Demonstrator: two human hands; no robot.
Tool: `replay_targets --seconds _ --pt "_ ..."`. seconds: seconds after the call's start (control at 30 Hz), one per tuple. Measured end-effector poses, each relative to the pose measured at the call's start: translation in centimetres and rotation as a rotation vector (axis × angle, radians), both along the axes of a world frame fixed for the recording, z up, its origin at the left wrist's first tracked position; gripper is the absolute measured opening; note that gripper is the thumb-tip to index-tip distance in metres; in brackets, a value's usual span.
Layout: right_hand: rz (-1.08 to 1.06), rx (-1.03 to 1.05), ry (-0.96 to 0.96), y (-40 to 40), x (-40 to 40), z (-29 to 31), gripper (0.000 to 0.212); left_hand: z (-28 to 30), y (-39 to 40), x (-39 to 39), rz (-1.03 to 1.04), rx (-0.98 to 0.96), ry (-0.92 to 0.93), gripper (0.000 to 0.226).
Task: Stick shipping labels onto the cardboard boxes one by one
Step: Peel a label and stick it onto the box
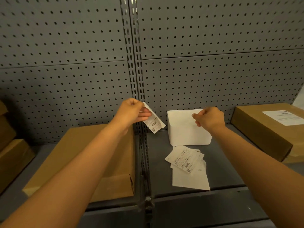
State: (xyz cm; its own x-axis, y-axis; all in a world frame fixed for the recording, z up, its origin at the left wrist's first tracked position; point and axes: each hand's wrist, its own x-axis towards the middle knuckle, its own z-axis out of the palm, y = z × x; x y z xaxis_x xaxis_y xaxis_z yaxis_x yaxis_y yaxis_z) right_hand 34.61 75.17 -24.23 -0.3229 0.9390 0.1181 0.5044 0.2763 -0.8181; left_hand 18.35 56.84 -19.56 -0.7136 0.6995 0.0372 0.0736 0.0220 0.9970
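Observation:
My left hand pinches a printed shipping label in the air above the far right corner of a long plain cardboard box; a white layer shows behind the label. My right hand has its fingers curled and pinched together at the top right edge of a white box. I cannot tell whether it holds anything. Several loose labels and white sheets lie on the shelf in front of the white box. A second cardboard box at the right carries a label on its top.
A grey pegboard wall closes the back of the grey shelf. More cardboard boxes are stacked at the far left. A slotted metal upright divides the shelf between the two hands.

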Motion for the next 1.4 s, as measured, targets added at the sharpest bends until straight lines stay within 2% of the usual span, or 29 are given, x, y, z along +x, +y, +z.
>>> replay_targets --seconds 0.13,0.23,0.33,0.4,0.47,0.57,0.67,0.83,0.97,1.17,1.3,1.4 --pt "0.145 0.034 0.143 -2.0 -0.4 0.0 0.016 -0.4 0.1 0.7 -0.021 -0.008 0.001 0.011" --pt "0.386 0.082 0.287 -5.1 -0.8 0.5 0.020 -0.5 0.2 1.3 -0.023 -0.007 0.002 0.011" --pt "0.579 0.217 0.261 -7.6 -1.4 1.0 0.032 -0.5 0.4 2.2 -0.022 -0.015 0.013 0.012" --pt "0.573 0.354 0.183 -8.3 -1.8 1.3 0.027 -0.3 0.3 2.8 -0.038 -0.003 0.007 0.010" --pt "0.520 0.397 0.171 -8.4 -1.9 1.6 0.016 -0.1 0.0 3.2 -0.060 0.015 0.004 0.011" --pt "0.442 0.282 0.273 -8.1 -1.5 2.1 0.010 0.0 -0.7 3.3 -0.100 0.016 0.075 0.016" --pt "0.398 0.139 0.384 -8.0 -1.0 2.8 0.013 -0.4 -1.3 3.5 -0.090 -0.029 0.198 0.019" --pt "0.388 -0.057 0.513 -8.2 0.0 3.6 0.017 -1.0 -2.2 3.4 0.136 -0.097 0.306 0.019" --pt "0.423 -0.136 0.525 -8.8 0.4 3.4 0.012 -1.3 -3.5 3.2 0.210 -0.124 0.198 0.026" --pt "0.481 -0.233 0.571 -10.4 -0.3 2.7 0.008 -1.5 -6.2 3.6 0.180 -0.115 0.092 0.015" --pt "0.511 -0.278 0.586 -12.0 -1.5 2.6 0.010 -1.4 -8.1 2.6 0.183 -0.101 0.087 0.010" --pt "0.511 -0.266 0.524 -13.4 -3.2 2.8 0.010 -1.2 -9.6 1.0 0.183 -0.098 0.153 0.010"
